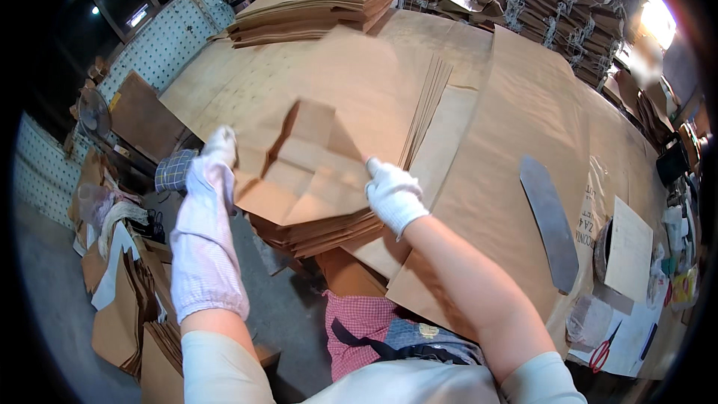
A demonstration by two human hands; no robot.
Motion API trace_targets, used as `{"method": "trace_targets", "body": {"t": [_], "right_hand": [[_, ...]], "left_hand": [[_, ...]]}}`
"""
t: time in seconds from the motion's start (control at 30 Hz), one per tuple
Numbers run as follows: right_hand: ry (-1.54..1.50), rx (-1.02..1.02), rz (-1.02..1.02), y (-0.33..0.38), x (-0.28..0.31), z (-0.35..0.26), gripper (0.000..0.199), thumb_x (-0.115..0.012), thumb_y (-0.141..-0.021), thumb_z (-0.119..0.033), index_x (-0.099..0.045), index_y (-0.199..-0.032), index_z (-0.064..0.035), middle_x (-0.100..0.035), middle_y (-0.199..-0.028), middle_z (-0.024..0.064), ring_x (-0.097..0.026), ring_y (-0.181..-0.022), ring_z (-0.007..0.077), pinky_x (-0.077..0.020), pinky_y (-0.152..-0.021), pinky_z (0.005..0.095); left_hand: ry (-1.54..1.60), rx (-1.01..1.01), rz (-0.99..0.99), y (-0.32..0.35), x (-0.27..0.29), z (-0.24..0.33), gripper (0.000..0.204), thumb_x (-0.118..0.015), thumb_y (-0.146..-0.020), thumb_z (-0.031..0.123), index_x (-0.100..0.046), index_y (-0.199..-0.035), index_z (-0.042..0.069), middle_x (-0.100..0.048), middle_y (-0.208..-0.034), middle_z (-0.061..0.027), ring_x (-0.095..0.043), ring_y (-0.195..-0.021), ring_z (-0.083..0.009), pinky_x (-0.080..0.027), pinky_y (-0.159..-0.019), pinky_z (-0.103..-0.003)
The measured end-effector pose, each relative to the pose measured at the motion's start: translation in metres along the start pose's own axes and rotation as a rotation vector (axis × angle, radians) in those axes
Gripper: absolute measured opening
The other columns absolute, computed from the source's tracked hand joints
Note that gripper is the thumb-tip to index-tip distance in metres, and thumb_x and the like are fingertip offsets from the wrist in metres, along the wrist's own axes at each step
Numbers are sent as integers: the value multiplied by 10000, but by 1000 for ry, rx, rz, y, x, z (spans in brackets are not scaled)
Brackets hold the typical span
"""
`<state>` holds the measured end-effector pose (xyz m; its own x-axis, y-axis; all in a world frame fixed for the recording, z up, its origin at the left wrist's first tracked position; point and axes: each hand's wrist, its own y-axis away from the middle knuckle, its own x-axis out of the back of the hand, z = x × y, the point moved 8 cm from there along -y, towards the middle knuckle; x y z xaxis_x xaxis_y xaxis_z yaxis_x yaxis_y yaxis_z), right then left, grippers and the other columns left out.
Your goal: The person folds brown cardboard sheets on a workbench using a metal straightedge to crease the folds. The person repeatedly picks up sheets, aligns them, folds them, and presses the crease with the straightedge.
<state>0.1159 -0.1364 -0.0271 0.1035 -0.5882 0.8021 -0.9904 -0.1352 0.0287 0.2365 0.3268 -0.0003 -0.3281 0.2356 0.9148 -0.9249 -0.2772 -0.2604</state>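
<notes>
A brown paper bag (310, 179) lies on a stack of similar paper bags (329, 236) at the table's near edge, its folded end spread open into a boxy shape. My left hand (221, 147), in a white glove with a pale sleeve cover, is closed at the bag's left edge; its fingers are slightly blurred. Also gloved in white, my right hand (394, 193) has its fingers curled at the bag's right edge. Beyond the bag, part of the raised paper is smeared by motion. Fanned paper edges (428, 108) lie just right of it.
A large brown paper sheet (479, 202) covers the table's right side, with a grey round-ended strip (550, 224) on it. Red-handled scissors (600, 357) lie at far right. Stacked paper (314, 4) and tied bundles (557, 15) stand behind. At left are a fan (93, 114) and folded paper (123, 314).
</notes>
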Motion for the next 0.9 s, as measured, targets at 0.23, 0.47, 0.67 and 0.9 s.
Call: {"method": "trace_targets", "body": {"t": [0.23,0.47,0.67,0.9], "right_hand": [[-124,360,24,85,6,42,359,-648,-890,-212,-678,-1224,-85,-642,-1349,138,-637,-1180,364,-533,-994,470],[294,-347,166,266,93,254,730,-769,-785,-320,-557,-1364,70,-410,-1561,280,-353,-1472,451,-284,-1226,507],[-92,-703,476,334,126,328,414,-751,-821,-198,-670,-1152,37,-691,-1113,208,-670,-1028,289,-534,-885,384],[-625,-902,486,358,110,386,140,-701,-867,-142,-700,-903,-7,-654,-739,29,-575,-630,121,-466,-591,289]], "left_hand": [[226,96,-53,28,-35,-118,307,-579,-1039,186,-567,-1328,82,-612,-1232,-60,-565,-1105,-162,-481,-968,-334],[744,-365,97,187,100,177,514,-526,-1065,208,-443,-1474,-92,-540,-1497,-138,-521,-1378,-216,-362,-1194,-369],[439,-1122,-436,334,-53,391,521,-781,-761,60,-649,-1264,33,-657,-1327,-157,-600,-1240,-389,-499,-1038,-461],[401,-1108,-425,358,-115,406,545,-768,-743,93,-660,-1276,54,-627,-1396,-160,-557,-1273,-410,-457,-1068,-498]]}}
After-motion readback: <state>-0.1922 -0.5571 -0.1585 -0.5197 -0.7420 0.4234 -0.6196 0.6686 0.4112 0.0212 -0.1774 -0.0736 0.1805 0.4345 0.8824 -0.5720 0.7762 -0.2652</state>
